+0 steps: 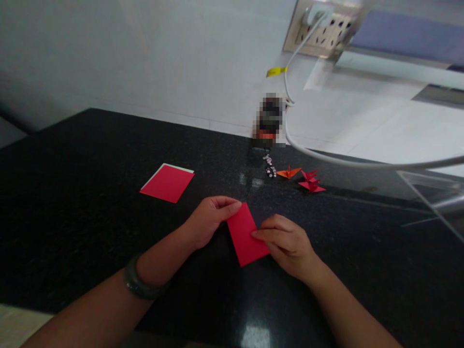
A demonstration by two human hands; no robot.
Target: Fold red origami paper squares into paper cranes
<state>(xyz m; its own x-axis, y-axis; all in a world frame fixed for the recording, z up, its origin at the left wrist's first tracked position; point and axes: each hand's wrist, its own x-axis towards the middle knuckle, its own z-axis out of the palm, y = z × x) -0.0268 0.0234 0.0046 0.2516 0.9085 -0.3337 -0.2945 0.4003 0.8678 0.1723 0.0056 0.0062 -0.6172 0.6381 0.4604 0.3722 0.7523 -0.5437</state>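
Observation:
A red sheet of origami paper (pixel 243 237), apparently folded into a rectangle, is held between my two hands just over the dark countertop. My left hand (pixel 213 217) pinches its upper left corner between thumb and fingers. At the right edge, my right hand (pixel 288 246) grips the paper, thumb and forefinger pressed together on it. Farther left lies a stack of square paper (pixel 167 183), red on top with a pale edge showing beneath. Beyond my right hand sit an orange paper crane (pixel 289 172) and two red paper cranes (pixel 311 186).
A phone-like object (pixel 268 121), blurred out, leans on the white wall with a beaded strap (pixel 269 166) in front. A white cable (pixel 326 157) runs from the wall socket (pixel 321 31) across the right side. A clear plastic piece (pixel 435 193) stands at the far right.

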